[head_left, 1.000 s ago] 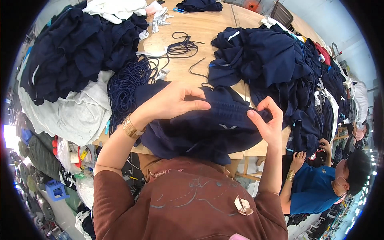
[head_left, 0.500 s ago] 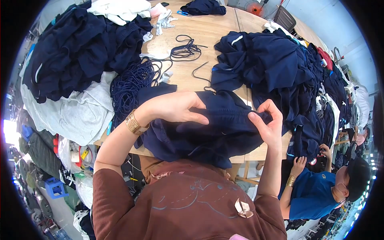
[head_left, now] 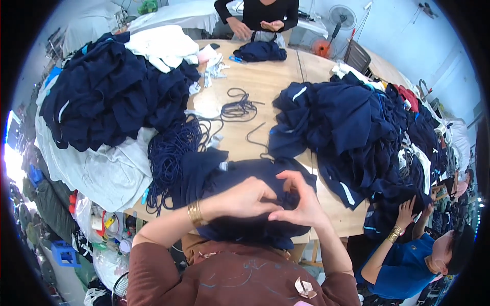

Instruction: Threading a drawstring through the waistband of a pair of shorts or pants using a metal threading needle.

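Note:
A navy garment (head_left: 242, 171) lies bunched on the table's near edge, spread in front of my body. My left hand (head_left: 250, 198) is bent over it from the left, its fingers closed on the cloth and its thumb pointing right. From the right, my right hand (head_left: 301, 206) curves round a dark fold, its thumb and forefinger apart on either side. The two hands almost meet at the thumbs. The other fingertips are hidden by the cloth and the hands. A small white label (head_left: 223, 166) shows on the garment's upper part.
A tangle of navy cord (head_left: 176, 153) and a looped cord (head_left: 240, 106) lie on the wooden table (head_left: 260, 76). Navy garment piles stand left (head_left: 112, 97) and right (head_left: 347, 117). One co-worker (head_left: 408, 260) handles cloth at right; another (head_left: 263, 18) stands across the table.
My right hand has moved left and closer to my left hand, bunching the garment that was stretched between them. The view has tilted up, bringing a person across the table into sight.

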Demonstrator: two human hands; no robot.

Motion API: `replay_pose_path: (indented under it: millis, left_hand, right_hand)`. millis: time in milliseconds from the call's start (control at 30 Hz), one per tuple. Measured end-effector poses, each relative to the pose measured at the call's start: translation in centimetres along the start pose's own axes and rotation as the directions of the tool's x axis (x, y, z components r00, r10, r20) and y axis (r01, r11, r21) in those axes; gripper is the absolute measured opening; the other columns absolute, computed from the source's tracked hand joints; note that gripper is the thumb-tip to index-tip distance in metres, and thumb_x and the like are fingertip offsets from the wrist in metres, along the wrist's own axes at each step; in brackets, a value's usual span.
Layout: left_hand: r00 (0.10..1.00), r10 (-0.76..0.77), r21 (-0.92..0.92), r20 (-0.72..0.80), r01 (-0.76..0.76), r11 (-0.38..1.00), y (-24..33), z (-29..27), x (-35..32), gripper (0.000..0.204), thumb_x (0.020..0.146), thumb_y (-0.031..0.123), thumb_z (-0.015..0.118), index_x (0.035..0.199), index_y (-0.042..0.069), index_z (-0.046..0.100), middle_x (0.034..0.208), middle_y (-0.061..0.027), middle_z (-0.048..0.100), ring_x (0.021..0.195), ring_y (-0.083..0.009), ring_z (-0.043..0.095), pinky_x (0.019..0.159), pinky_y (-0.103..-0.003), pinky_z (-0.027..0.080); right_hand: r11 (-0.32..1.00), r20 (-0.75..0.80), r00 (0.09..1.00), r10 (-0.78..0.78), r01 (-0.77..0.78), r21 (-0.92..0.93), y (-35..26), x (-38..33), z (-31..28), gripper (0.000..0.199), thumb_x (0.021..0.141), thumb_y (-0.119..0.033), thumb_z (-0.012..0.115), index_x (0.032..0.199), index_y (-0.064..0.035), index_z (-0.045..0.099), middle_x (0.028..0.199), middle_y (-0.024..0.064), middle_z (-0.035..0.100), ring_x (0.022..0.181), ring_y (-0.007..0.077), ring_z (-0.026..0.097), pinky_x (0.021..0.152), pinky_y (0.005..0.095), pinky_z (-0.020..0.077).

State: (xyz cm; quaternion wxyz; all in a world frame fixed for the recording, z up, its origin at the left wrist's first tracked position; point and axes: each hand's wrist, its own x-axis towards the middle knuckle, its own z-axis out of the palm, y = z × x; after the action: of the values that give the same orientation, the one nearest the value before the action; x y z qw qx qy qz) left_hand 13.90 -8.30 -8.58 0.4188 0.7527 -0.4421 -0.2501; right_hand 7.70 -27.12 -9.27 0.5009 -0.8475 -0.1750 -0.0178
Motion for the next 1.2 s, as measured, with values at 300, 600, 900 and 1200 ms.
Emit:
replay_pose_path:
  millis: [300, 600, 900, 1200]
  left_hand:
    - [0.983, -0.023, 0.077, -0.184, 0.038, 0.996, -1.0, 0.8, -0.6, 0.028, 0.081, 0.025, 0.064, 0.073, -0.002, 0.057, 0.068, -0.0199, 0.058, 0.065, -0.0377, 0.057, 0.058, -0.042, 0.043]
    - [0.888, 0.214, 0.225, -0.408, -0.13, 0.966, -2.6, 0.5, -1.1, 0.032, 0.078, 0.024, 0.07, 0.069, 0.001, 0.048, 0.066, -0.0152, 0.051, 0.063, -0.0326, 0.053, 0.056, -0.039, 0.042]
    - [0.667, 0.271, 0.581, -0.694, 0.296, 0.758, -8.3, -11.3, -4.4, 0.026, 0.078, 0.018, 0.068, 0.07, 0.0, 0.052, 0.066, -0.0162, 0.051, 0.063, -0.034, 0.052, 0.056, -0.04, 0.041]
    - [0.889, 0.423, 0.646, -0.174, -0.221, 0.73, 3.8, -1.6, 0.3, 0.025, 0.08, 0.031, 0.063, 0.075, 0.01, 0.053, 0.069, -0.006, 0.054, 0.06, -0.0249, 0.058, 0.05, -0.035, 0.046]
  right_hand:
    - [0.987, -0.003, 0.996, -0.092, 0.091, -0.13, -0.4, 1.4, 0.9, 0.1, 0.052, -0.03, 0.088, 0.135, -0.0081, 0.036, 0.09, 0.009, 0.041, 0.078, 0.0221, 0.046, 0.07, 0.0314, 0.0429]
    - [0.916, -0.038, 0.999, -0.032, 0.015, -0.4, -0.2, 1.5, -1.8, 0.094, 0.062, -0.009, 0.077, 0.141, -0.0118, 0.027, 0.103, 0.0162, 0.045, 0.092, 0.0313, 0.051, 0.08, 0.0363, 0.0449]
    - [0.9, -0.339, 0.898, 0.281, -0.369, -0.233, 5.9, -3.9, -7.9, 0.085, 0.062, 0.008, 0.064, 0.137, -0.0168, 0.034, 0.117, 0.0148, 0.044, 0.101, 0.0281, 0.052, 0.088, 0.0345, 0.0455]
    - [0.909, -0.174, 0.969, -0.174, 0.091, -0.407, -6.5, -1.9, -5.2, 0.053, 0.065, -0.017, 0.079, 0.11, -0.0074, 0.053, 0.098, 0.0098, 0.055, 0.086, 0.0241, 0.055, 0.078, 0.0319, 0.0433]
